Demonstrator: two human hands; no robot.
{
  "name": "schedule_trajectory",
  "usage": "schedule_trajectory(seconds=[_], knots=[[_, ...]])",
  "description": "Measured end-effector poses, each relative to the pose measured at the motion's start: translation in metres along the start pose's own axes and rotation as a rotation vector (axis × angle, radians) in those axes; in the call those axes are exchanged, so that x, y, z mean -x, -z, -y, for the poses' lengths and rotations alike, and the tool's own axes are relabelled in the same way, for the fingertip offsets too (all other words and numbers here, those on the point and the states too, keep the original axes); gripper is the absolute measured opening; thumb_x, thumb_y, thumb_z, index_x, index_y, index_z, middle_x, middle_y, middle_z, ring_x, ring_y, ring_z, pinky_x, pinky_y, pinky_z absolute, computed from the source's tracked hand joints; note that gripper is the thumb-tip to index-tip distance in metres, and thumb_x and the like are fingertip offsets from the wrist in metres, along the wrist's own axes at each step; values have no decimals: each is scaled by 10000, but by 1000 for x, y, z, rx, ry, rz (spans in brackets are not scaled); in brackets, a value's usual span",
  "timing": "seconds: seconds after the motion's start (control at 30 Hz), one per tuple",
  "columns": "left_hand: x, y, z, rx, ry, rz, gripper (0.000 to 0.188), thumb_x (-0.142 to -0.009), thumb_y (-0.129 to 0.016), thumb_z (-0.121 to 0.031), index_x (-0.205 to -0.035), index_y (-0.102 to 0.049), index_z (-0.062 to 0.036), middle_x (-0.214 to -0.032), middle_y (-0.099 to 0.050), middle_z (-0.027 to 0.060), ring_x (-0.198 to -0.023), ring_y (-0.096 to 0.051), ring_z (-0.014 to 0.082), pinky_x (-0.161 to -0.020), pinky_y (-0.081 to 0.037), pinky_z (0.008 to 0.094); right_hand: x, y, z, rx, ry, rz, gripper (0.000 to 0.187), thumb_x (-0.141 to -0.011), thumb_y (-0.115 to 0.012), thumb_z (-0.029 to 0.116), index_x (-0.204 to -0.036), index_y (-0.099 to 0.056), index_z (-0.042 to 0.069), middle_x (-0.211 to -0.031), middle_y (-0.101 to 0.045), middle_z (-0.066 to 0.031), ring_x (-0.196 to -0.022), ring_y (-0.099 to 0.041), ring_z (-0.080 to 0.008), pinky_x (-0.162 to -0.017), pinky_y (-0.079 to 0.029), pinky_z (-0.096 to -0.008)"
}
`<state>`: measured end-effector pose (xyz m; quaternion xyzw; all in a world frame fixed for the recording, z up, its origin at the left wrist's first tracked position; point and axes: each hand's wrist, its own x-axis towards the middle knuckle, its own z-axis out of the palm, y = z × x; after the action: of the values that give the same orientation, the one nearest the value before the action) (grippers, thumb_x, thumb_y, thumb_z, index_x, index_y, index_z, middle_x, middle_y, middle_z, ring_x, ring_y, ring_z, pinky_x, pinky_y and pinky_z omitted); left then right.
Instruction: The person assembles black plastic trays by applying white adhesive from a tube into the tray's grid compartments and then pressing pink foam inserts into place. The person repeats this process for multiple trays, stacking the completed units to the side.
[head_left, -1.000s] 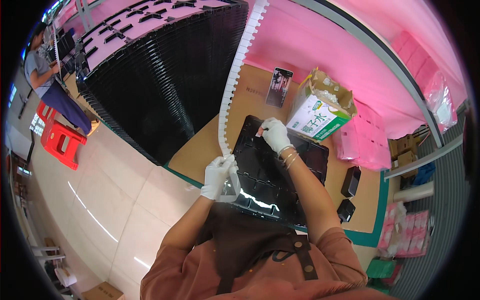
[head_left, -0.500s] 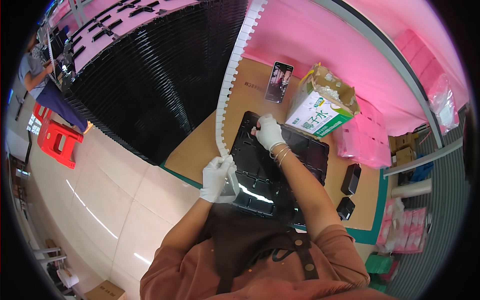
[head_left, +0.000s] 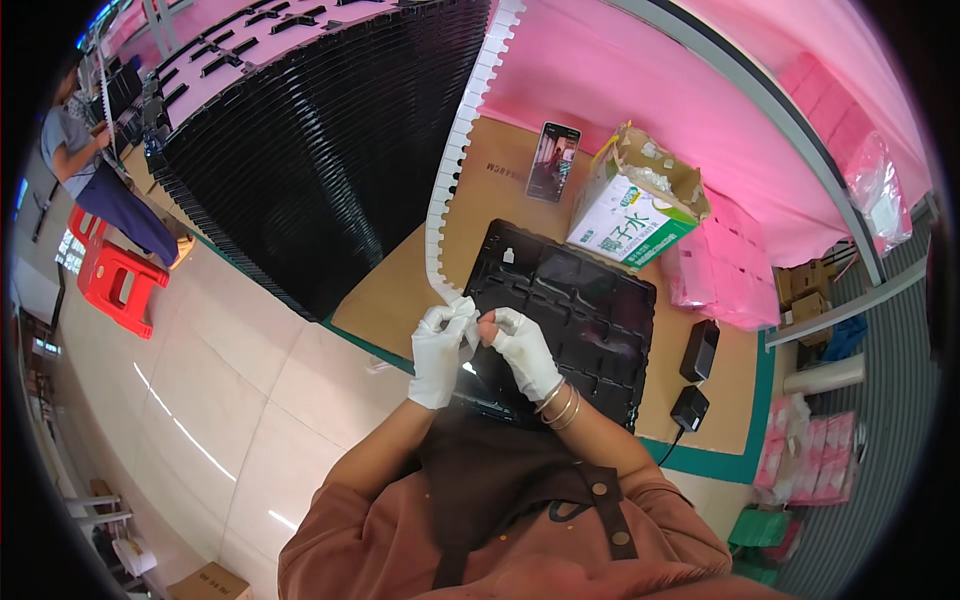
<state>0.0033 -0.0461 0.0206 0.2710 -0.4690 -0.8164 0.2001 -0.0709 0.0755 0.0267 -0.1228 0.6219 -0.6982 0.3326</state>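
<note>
My left hand (head_left: pixel 437 350), in a white glove, is closed on the lower end of a long white strip (head_left: pixel 448 190) with one notched edge. The strip runs up and away along the stack of black trays. Close beside it is my right hand (head_left: pixel 523 350), also gloved but with bare fingertips showing. Its fingers are pinched together at the strip's end; whatever lies between them is hidden. Under and beyond my hands lies a black plastic tray (head_left: pixel 570 300) with moulded compartments. A small white piece (head_left: pixel 509 256) sits in its far left corner.
A tall stack of black trays (head_left: pixel 320 150) rises at the left. Beyond the tray are a phone (head_left: pixel 553 162) and an opened carton (head_left: pixel 640 215). Pink packages (head_left: pixel 725 262), a black box (head_left: pixel 699 350) and a black adapter (head_left: pixel 690 408) lie right. Another person (head_left: pixel 85 160) stands far left.
My right hand has come back from the tray's far left corner to my left hand. The small white piece now shows in that corner. My left hand has stayed nearly in place.
</note>
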Motion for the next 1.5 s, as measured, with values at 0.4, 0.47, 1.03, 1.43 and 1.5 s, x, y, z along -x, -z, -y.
schedule_trajectory(seconds=[0.4,0.47,1.03,1.43,1.5], knots=[[-2,13,-23,-29,229,176,253,-942,-659,-274,-1027,-646,-36,-899,-660,53,-819,-634,136,-754,-516,274,29,-7,2,854,847,-188,156,-751,-782,50,-838,-654,73,-819,-638,-26,-784,-601,-166,-689,-455,-275],[-11,23,-20,33,205,166,289,-943,-656,-278,-1061,-626,-16,-906,-661,72,-857,-660,167,-780,-542,299,27,-5,10,688,765,-147,167,-693,-776,36,-777,-636,68,-859,-637,-77,-827,-610,-265,-725,-483,-374],[-31,49,6,-143,242,100,279,-954,-633,-251,-1036,-609,15,-858,-671,104,-738,-686,165,-670,-568,284,-1,-12,-23,1342,351,-43,311,-631,-855,243,-769,-635,72,-931,-569,-90,-884,-566,-310,-745,-456,-416],[2,19,-6,72,102,25,216,-928,-676,-201,-983,-701,6,-898,-689,35,-779,-610,72,-694,-477,224,3,-12,-5,366,83,-85,152,-871,-714,65,-989,-633,16,-892,-642,7,-801,-561,-60,-745,-468,-233],[9,14,2,17,-2,13,237,-944,-660,-199,-1047,-684,13,-945,-696,54,-828,-627,87,-732,-490,227,8,-17,-5,114,77,-30,158,-878,-709,59,-1009,-633,17,-893,-648,7,-827,-580,-63,-762,-472,-222]])
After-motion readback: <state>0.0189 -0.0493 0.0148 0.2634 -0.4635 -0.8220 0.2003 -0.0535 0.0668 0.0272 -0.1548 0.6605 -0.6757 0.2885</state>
